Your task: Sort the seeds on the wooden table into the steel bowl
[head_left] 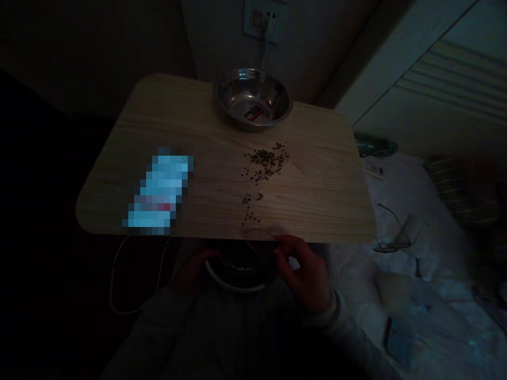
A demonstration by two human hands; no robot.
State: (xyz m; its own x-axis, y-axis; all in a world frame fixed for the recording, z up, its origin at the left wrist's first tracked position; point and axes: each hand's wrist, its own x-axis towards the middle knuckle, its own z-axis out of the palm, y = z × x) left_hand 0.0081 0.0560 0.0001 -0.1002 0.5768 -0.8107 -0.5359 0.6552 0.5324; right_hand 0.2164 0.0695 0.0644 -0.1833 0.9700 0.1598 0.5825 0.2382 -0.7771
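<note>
A dim scene. Just below the near edge of a small wooden table (317,200), my left hand (193,274) grips the left rim of a white-rimmed bowl (237,277). My right hand (307,274) is at the bowl's right rim, fingers curled inward; whether it holds anything is hidden in the dark. Several small dark seeds or beans (264,161) lie scattered on the table's middle, trailing toward the near edge. An empty steel bowl (252,97) with a sticker inside stands at the far edge.
A blurred-out glowing rectangle (160,191) lies on the table's left part. A white cable (114,279) hangs below the table. At right is a bed with pale bedding (428,274), eyeglasses (390,237) and small items. A wall socket (261,21) sits behind.
</note>
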